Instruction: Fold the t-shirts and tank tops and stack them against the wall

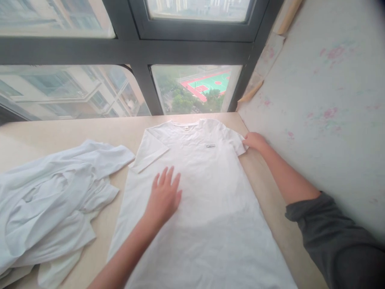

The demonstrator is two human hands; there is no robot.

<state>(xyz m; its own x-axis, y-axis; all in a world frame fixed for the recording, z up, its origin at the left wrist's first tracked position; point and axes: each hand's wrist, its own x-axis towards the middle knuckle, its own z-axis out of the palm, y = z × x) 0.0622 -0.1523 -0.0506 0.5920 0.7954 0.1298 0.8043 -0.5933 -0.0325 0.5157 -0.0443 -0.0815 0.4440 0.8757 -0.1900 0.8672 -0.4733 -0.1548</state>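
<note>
A white T-shirt (204,192) lies spread out flat, its collar toward the window and a small dark print on one side of the chest. My left hand (165,192) is over the middle of the shirt, fingers spread, holding nothing; whether it touches the cloth I cannot tell. Out at the far right, my right hand (254,141) pinches the edge of the shirt's sleeve (237,141) between thumb and fingers. The other sleeve (152,148) lies flat on the left, angled down over the body. The shirt's bottom hem is out of view.
A crumpled heap of white clothes (57,200) lies to the left on the pale ledge (126,127). Behind it stands a dark-framed window (192,52). Close on the right rises a wall with flowered paper (327,120), peeling near the window.
</note>
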